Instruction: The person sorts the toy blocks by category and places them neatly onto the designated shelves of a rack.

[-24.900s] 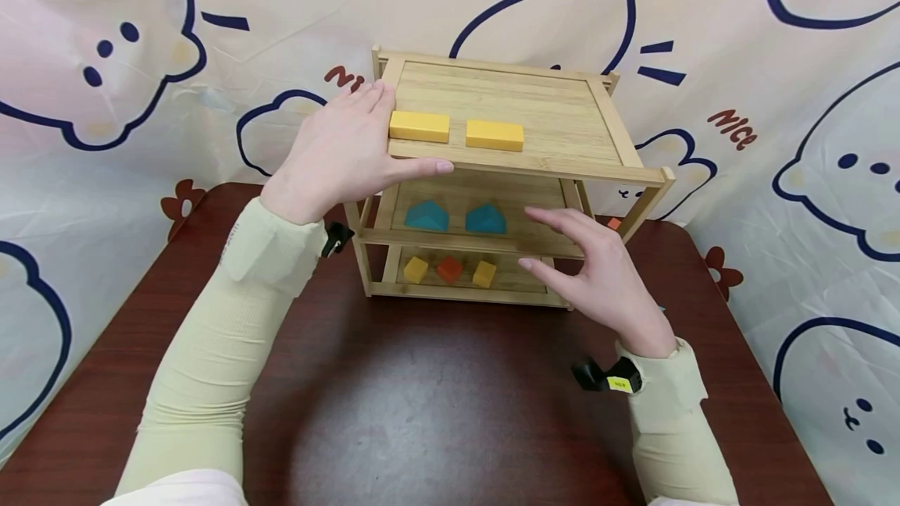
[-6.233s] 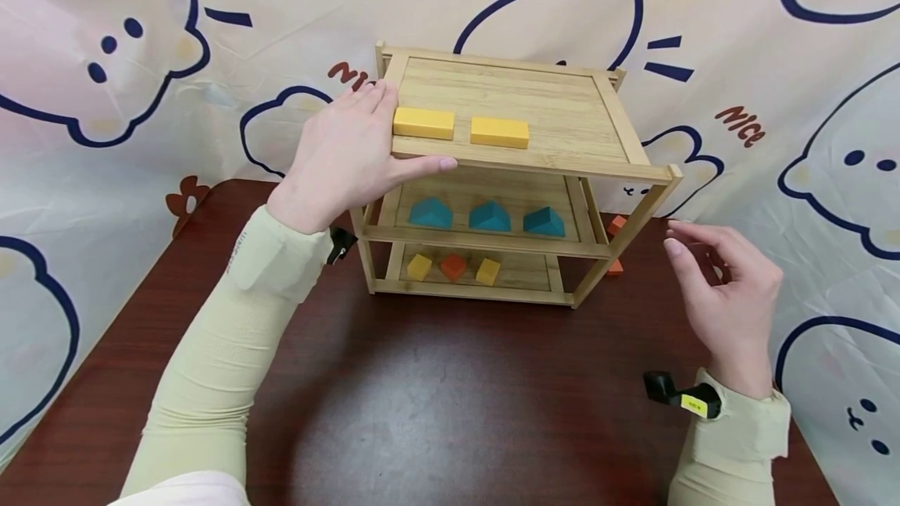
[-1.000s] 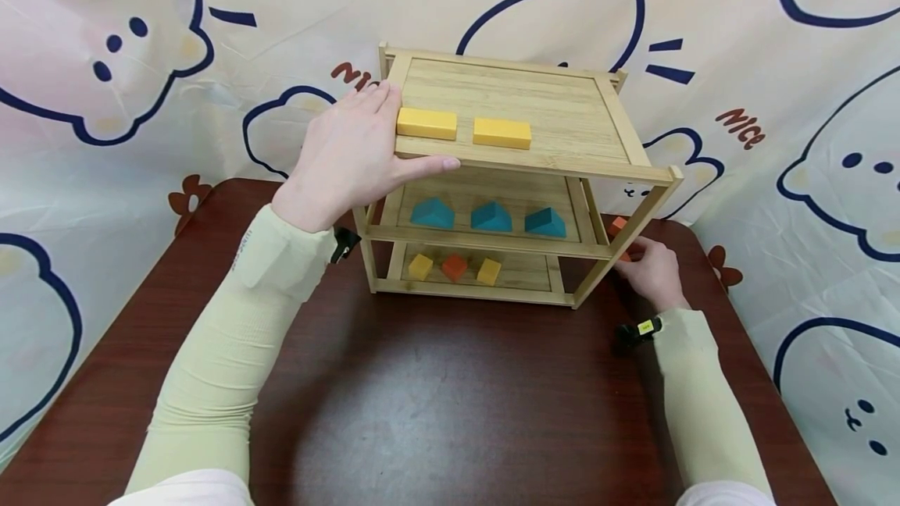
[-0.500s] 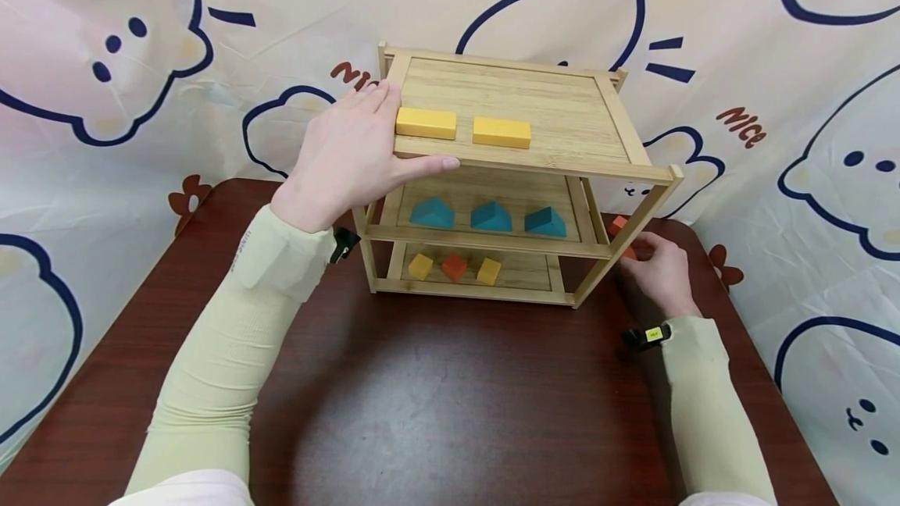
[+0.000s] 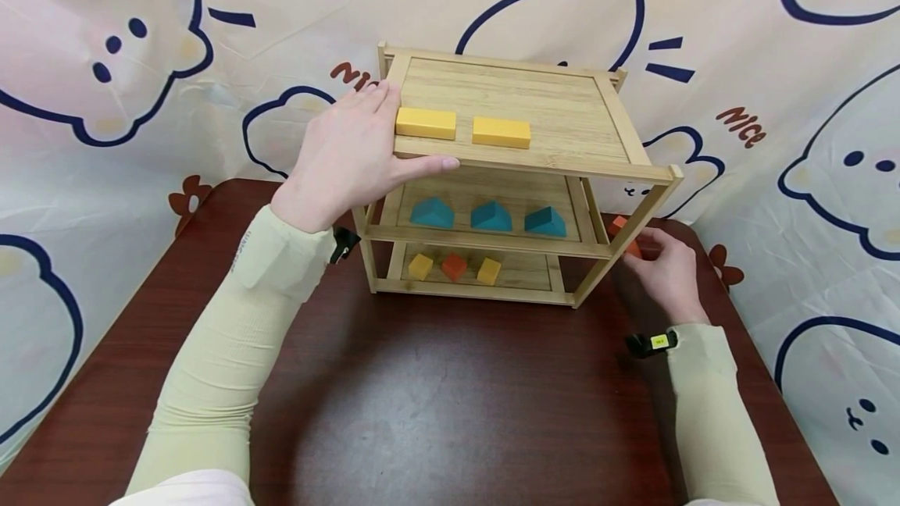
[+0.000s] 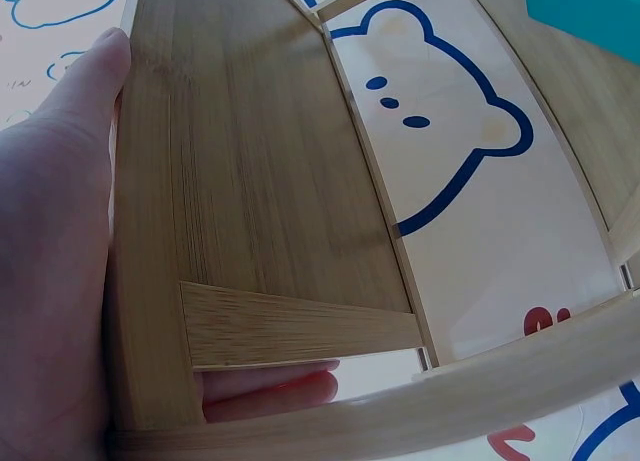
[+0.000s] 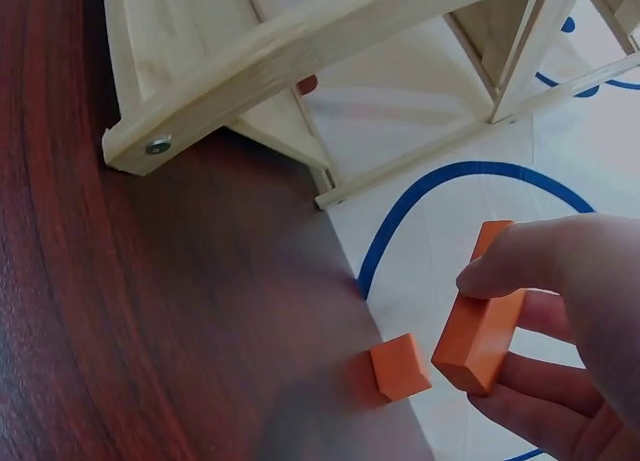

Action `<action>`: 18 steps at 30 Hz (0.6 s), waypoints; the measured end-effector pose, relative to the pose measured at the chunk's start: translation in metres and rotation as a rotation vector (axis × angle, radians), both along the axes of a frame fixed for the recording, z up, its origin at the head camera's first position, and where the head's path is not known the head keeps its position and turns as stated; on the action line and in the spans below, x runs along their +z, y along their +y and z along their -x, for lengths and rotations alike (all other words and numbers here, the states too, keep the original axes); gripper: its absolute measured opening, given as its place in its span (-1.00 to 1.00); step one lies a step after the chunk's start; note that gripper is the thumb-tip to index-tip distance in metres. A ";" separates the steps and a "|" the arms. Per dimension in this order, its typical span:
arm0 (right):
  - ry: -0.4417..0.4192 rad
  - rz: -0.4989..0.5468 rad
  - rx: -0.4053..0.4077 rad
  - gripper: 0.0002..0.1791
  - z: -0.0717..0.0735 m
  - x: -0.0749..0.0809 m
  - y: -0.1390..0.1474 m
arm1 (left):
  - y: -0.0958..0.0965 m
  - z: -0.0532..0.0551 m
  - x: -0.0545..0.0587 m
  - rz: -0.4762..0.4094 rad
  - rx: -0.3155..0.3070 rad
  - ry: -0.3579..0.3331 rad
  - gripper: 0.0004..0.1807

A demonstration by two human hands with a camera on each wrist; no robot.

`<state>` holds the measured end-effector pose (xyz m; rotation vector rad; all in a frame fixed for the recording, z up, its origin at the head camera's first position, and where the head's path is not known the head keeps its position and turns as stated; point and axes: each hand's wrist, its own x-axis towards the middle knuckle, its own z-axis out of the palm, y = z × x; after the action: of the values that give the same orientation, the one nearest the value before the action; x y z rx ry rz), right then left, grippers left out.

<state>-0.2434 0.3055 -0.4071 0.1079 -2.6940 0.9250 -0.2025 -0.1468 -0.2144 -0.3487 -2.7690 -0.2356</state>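
My left hand point(image 5: 341, 151) grips the top left corner of a three-tier wooden shelf point(image 5: 562, 166), its thumb along the front edge. In the left wrist view, fingertips point(image 6: 300, 393) show through the gap at the shelf's side. Beside that hand, two yellow rectangular blocks point(image 5: 426, 123) lie along the front of the top board. At the shelf's right side, my right hand point(image 5: 668, 272) pinches an orange rectangular block point(image 7: 478, 331) between thumb and fingers, close over the table's back edge. Another orange block point(image 7: 400, 367) lies on the table just beyond it.
Three blue triangular blocks point(image 5: 491, 216) stand in a row on the middle tier. The bottom tier bears two yellow cubes point(image 5: 420, 267) and an orange cube point(image 5: 453, 266) between them. A printed cloth point(image 5: 794, 178) hangs behind the dark wooden table point(image 5: 422, 412).
Over the last second my right hand has taken up the orange rectangular block and drawn it slightly up and to the right. My left hand stays on the shelf corner.
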 end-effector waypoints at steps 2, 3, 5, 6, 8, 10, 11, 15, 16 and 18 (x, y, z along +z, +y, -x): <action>0.000 0.003 -0.004 -0.52 -0.001 0.003 -0.001 | 0.000 0.000 0.000 0.001 -0.001 0.005 0.33; 0.000 0.006 -0.004 -0.52 -0.002 0.004 -0.001 | 0.000 0.000 0.000 0.000 -0.002 0.008 0.33; 0.000 0.012 -0.006 -0.51 -0.003 0.006 -0.002 | 0.000 0.000 0.000 0.000 -0.003 0.009 0.33; 0.000 0.014 -0.007 -0.51 -0.004 0.008 -0.003 | 0.000 0.000 0.000 0.000 -0.004 0.008 0.33; 0.000 0.021 -0.008 -0.50 -0.005 0.009 -0.003 | 0.000 0.000 0.000 -0.001 -0.004 0.007 0.34; 0.001 0.025 -0.008 -0.50 -0.005 0.011 -0.004 | 0.000 0.000 -0.001 -0.001 -0.004 0.007 0.33; 0.002 0.024 -0.008 -0.50 -0.006 0.012 -0.004 | 0.000 0.000 -0.001 -0.001 -0.004 0.008 0.33; 0.014 0.022 -0.017 -0.50 -0.007 0.015 -0.006 | 0.000 0.001 -0.001 0.000 -0.004 0.006 0.33; 0.013 0.023 -0.020 -0.49 -0.008 0.017 -0.006 | 0.000 0.001 -0.001 0.001 -0.004 0.005 0.33; 0.011 0.026 -0.029 -0.47 -0.009 0.019 -0.006 | 0.000 0.001 -0.001 0.002 -0.002 0.004 0.34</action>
<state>-0.2344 0.2991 -0.3878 0.0678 -2.6659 0.9474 -0.2035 -0.1469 -0.2152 -0.3517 -2.7651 -0.2330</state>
